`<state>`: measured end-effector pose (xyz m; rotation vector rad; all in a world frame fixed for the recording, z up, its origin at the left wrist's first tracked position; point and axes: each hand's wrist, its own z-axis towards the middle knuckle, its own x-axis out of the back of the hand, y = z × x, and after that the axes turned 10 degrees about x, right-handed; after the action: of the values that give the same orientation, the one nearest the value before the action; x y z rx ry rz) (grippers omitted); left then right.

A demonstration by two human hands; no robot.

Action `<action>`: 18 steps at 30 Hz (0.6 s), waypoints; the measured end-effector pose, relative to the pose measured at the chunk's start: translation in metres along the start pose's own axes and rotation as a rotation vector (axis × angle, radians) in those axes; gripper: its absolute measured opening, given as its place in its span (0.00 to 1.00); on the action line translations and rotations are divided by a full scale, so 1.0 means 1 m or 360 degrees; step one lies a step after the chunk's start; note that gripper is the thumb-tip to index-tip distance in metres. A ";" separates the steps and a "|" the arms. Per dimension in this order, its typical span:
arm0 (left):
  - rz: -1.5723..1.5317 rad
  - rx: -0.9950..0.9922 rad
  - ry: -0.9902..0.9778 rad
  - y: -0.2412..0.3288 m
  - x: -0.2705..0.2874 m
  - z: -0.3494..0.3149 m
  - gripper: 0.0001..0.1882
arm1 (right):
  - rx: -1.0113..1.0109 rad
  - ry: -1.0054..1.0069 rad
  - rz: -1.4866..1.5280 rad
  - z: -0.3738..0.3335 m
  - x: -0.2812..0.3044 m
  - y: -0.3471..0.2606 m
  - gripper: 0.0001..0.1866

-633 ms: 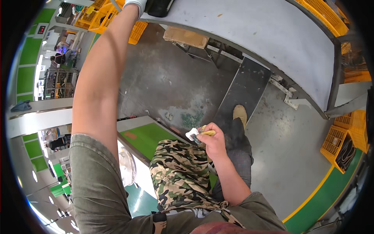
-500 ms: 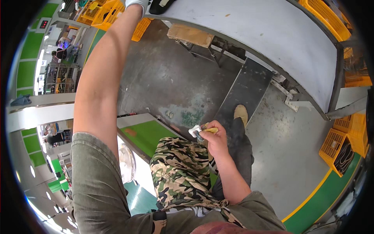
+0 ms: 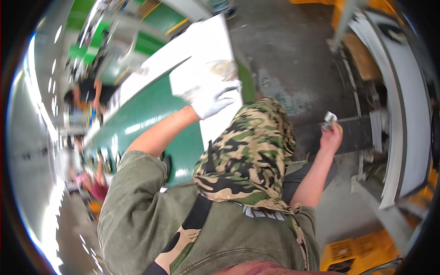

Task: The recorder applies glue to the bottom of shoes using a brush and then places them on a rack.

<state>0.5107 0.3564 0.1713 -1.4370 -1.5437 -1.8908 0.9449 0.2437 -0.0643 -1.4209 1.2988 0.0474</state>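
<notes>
My left hand [image 3: 213, 101], in a white glove, is over a white tabletop [image 3: 213, 130], its fingers stretched and apart. Right beside it lies a whitish, see-through bag-like thing [image 3: 185, 82] with a brownish patch; blur hides its contents. Off to the right, my bare right hand [image 3: 332, 136] is raised above the floor, fingers closed round a small white and grey piece [image 3: 329, 118]. The piece sticks up past the fingertips, and its kind is too blurred to make out.
A long grey-white work table [image 3: 408, 101] runs along the right side. Yellow crates [image 3: 343, 252] stand at the lower right. Beyond the white tabletop is a green floor [image 3: 151, 107], with people [image 3: 89, 94] working at the far left. My camouflage apron [image 3: 247, 151] hangs in front of me.
My view has turned left. The left hand has gone from the grey-white table's far edge to the white tabletop with the bag-like thing. My right hand still holds the small piece.
</notes>
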 end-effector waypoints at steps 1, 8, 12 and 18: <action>0.0218 0.0219 0.0055 -0.039 0.012 -0.053 0.24 | -0.0033 -0.0137 -0.0014 0.011 0.025 0.009 0.05; 0.0366 0.2335 0.0093 -0.218 0.025 -0.422 0.35 | -0.0414 0.0034 -0.0239 -0.032 0.006 0.019 0.06; -0.0098 0.2858 0.0013 -0.254 -0.017 -0.539 0.42 | -0.0432 -0.0089 -0.0239 -0.046 -0.029 0.010 0.08; 0.0421 0.2796 -0.0398 -0.233 -0.018 -0.505 0.37 | -0.0325 -0.0297 -0.0298 -0.059 -0.097 -0.005 0.10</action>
<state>0.0951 0.0006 0.0685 -0.7965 -1.9365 0.1769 0.8745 0.2633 0.0234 -1.6654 1.0260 0.1872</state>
